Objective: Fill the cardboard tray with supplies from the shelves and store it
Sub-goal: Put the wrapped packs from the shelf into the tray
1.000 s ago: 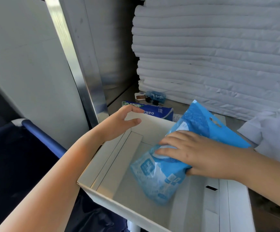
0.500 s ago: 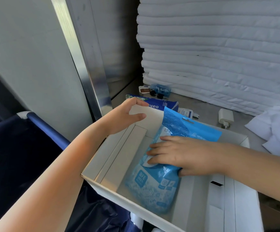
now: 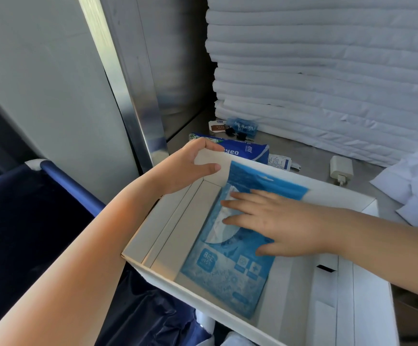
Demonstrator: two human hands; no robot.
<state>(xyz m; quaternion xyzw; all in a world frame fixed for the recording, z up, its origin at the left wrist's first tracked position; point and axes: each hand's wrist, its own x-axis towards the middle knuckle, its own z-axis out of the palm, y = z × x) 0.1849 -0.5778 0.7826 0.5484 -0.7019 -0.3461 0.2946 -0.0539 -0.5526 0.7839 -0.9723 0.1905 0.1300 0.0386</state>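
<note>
Cardboard tray (image 3: 367, 308) white, shallow; left hand (image 3: 185, 168) grips corner, right hand (image 3: 273, 221) flat, pressing blue packet (image 3: 228, 275).

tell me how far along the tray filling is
Early. Done: one blue packet lies flat in the cardboard tray. In hand: the left hand grips the tray's far corner while the right hand presses flat on the packet. Left: the tissue pack and charger lie on the shelf outside the tray, and the tray is not stored yet.

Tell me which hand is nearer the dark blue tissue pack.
Left. The left hand grips the tray corner beside the tissue pack; the right hand presses the light blue packet.
</note>
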